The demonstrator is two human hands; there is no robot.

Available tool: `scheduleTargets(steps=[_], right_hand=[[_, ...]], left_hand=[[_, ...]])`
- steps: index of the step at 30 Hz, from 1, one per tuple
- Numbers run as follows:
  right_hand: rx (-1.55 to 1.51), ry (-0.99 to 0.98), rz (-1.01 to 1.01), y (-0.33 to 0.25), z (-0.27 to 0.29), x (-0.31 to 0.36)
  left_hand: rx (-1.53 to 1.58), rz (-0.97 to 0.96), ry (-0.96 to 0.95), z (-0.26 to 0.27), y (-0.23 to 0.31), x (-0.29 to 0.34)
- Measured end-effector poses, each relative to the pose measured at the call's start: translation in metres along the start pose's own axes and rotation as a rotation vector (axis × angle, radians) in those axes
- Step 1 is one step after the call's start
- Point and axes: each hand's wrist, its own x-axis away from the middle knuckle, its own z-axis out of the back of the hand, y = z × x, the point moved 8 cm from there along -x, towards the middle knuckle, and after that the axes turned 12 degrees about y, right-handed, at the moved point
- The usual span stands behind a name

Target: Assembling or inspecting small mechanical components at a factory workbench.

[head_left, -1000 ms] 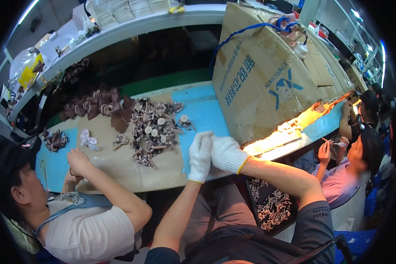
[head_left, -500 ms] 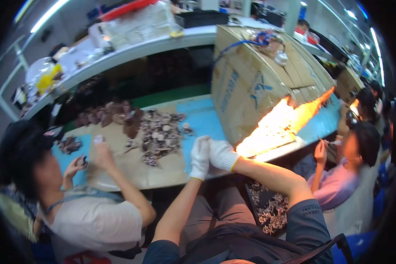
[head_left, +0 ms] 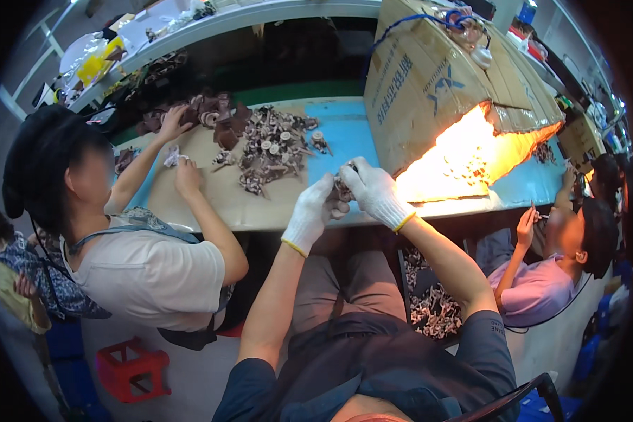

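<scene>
My left hand and my right hand, both in white knit gloves with yellow cuffs, meet above the table's near edge. Between their fingertips they grip a small brown-grey piece, mostly covered by the gloves; its exact kind I cannot make out. Beyond them lies a heap of small brown and cream pieces, with a single piece apart on the blue mat. Right of my hands stands a big cardboard box, its ragged opening glowing bright orange-white, with small pieces inside.
A dark tray of small pieces sits below the table by my right leg. At left, a co-worker reaches toward larger brown pieces. Another person in lilac sits at right. A red stool stands on the floor.
My view has tilted down. My hands have opened out slightly, showing the small piece between the fingertips. The left co-worker's arm now stretches toward the brown pieces.
</scene>
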Motion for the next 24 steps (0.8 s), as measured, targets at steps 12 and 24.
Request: scheduleTargets(steps=[12, 24], right_hand=[[-0.327, -0.082, -0.334, 0.023, -0.007, 0.043], [-0.121, 0.13, 0.017, 0.017, 0.005, 0.063]], left_hand=[[-0.462, -0.629, 0.227, -0.02, 0.01, 0.047], [-0.531, -0.355, 0.123, -0.019, -0.003, 0.051]])
